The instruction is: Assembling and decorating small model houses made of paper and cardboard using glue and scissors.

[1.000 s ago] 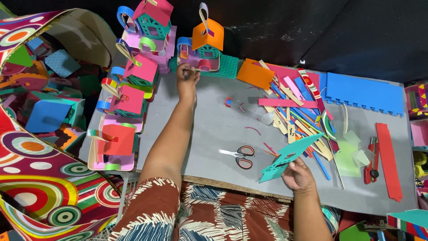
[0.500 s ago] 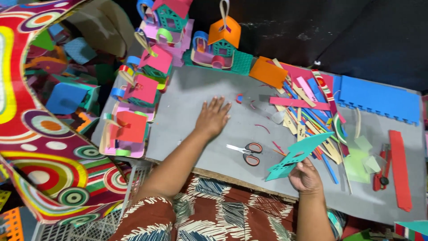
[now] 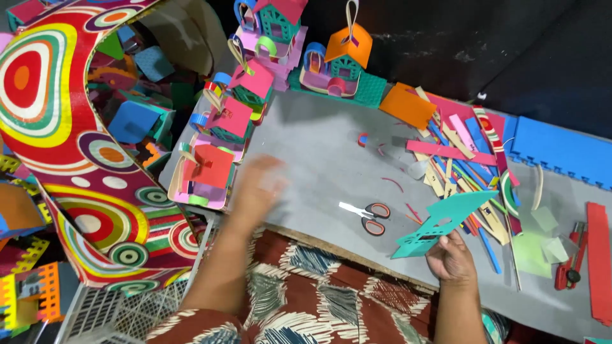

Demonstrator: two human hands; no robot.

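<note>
right hand at the near edge of the grey board, fingers closed on the lower end of a teal foam cutout shaped like a house wall with window holes; the piece slants up and away from the hand, over the board. left hand is smeared by motion above the board's left part, just beside the nearest foam house; cannot tell how far open it is, nothing seen in it.

scissors with orange handles lie flat on the board between the two hands, untouched. heap of coloured foam strips to the right, a blue foam mat beyond it, a red cutter at the far right.

progress, as a judgement: several little houses stand finished along the left and far edges, more heaped in the patterned bag at left. the teal wall is cut but joined to nothing; plenty of loose strips left unused.

hard to see: bag contents jumbled; left fingers blurred; right edge of the board cut off; small scraps on the board too tiny to name.
</note>
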